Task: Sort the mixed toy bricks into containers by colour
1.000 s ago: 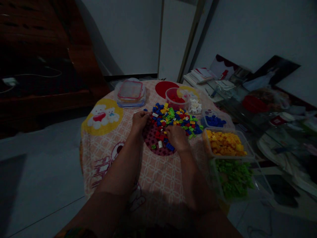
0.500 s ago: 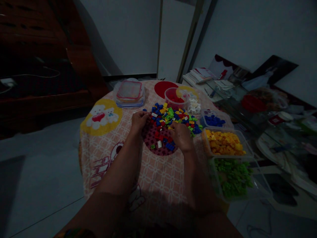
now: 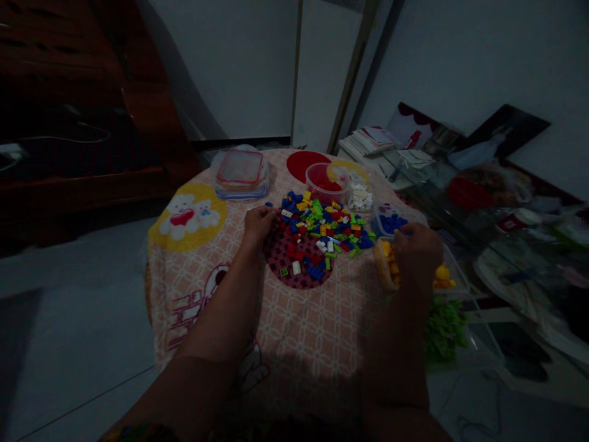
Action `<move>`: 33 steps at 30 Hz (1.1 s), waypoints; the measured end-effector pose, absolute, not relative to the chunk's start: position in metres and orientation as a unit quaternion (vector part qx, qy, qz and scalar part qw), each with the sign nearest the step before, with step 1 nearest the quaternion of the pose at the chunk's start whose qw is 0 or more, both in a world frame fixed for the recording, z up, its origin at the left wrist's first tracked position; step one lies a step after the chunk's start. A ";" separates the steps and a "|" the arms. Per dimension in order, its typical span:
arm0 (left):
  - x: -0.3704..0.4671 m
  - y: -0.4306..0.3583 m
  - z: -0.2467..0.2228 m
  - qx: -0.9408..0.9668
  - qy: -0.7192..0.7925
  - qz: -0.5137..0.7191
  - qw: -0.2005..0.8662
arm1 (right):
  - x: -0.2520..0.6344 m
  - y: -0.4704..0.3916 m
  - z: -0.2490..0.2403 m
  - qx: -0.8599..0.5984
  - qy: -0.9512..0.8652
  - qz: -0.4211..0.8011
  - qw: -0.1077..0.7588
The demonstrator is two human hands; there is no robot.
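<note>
A mixed pile of toy building bricks [image 3: 322,216] in blue, yellow, green, red and white lies mid-table. My left hand [image 3: 258,222] rests at the pile's left edge with fingers bent together; what they hold, if anything, is hidden. Above the clear tub of yellow bricks [image 3: 444,276], my right hand [image 3: 416,245] is closed in a pinch, a small yellow brick [image 3: 396,232] at its fingertips. The hand and forearm cover much of that tub and part of the green bricks [image 3: 445,331]. Blue bricks [image 3: 391,222] sit in a tub just beyond the right hand.
A round tub [image 3: 327,190] of red bricks stands behind the pile, with white bricks [image 3: 360,197] beside it. Stacked lidded containers [image 3: 242,175] are at the back left. A patterned cloth [image 3: 299,331] covers the round table. To the right is a cluttered glass table [image 3: 423,178].
My right hand has moved right from the pile to over the yellow tub, carrying a yellow brick. White and green bricks it covered now show. The left hand has stayed put.
</note>
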State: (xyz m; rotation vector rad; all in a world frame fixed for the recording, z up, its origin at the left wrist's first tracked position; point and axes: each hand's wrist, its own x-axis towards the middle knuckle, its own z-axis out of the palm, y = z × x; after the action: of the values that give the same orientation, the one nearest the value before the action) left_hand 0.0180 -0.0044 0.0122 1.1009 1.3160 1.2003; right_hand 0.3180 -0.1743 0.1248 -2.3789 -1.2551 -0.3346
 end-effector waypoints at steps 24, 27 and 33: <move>0.018 -0.005 0.013 0.457 0.540 0.496 0.503 | 0.164 -0.138 0.080 -0.645 -0.751 0.141 0.032; 0.018 -0.006 0.014 0.453 0.545 0.497 0.502 | 0.184 -0.136 0.083 -0.672 -0.725 0.134 0.064; 0.018 -0.006 0.012 0.456 0.542 0.500 0.499 | 0.206 -0.134 0.090 -0.718 -0.680 0.125 0.078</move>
State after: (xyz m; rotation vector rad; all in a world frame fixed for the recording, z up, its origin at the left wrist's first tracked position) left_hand 0.0184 -0.0060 0.0118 1.1039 1.3107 1.2094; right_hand 0.2057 -0.1341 0.0901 -2.1507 -2.0379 0.3742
